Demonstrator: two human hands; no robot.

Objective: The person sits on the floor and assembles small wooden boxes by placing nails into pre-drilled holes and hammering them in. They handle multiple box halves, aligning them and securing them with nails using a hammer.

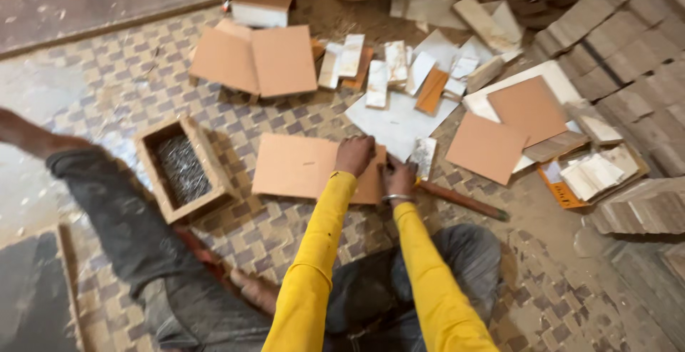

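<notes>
A flat tan board (292,166) lies on the patterned floor in front of me. My left hand (354,154) rests curled on the board's right end. My right hand (398,177), with a bangle at the wrist, sits just right of it at the board's edge, next to a small pale wood piece (424,155). The frame is blurred, so I cannot tell whether either hand grips anything. Both arms wear yellow sleeves.
A wooden box of nails (183,169) stands to the left. A long-handled tool (464,200) lies right of my hands. Tan boards (253,59), (487,146) and several pale offcuts (377,81) litter the floor. My leg (121,216) stretches left. Stacked planks (628,45) sit right.
</notes>
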